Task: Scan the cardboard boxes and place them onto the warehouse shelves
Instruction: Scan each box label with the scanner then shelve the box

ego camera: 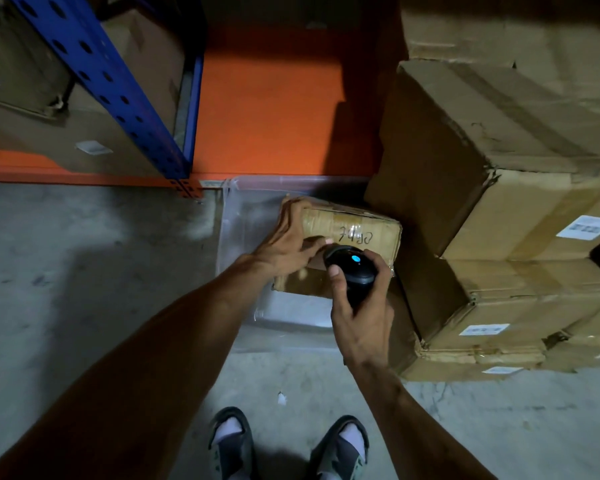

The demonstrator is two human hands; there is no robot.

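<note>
Two feet in grey sandals (288,445) and pale socks stand on the concrete floor (84,271) at the bottom edge of the view, and two bare forearms reach forward from there. The right hand (361,320) is curled round a black handheld scanner (352,271), thumb on its side; a small blue light glows on the scanner's top, and its head points at the near face of a small cardboard box (357,230). The left hand (288,240) grips that box at its left end, fingers wrapped over the far top corner and thumb lying along the near face just beside the scanner. The box is taped, has handwritten marks on top, and is held tilted over a clear plastic bin (236,216) that sits on the floor against the shelf's front edge. Right of the bin, touching the small box's right end, rises a stack of large cardboard boxes (499,209) with white labels on their sides. Beyond lies the orange shelf (267,109), its blue perforated upright (118,84) at the left, with more boxes (84,140) stored behind that post.
</note>
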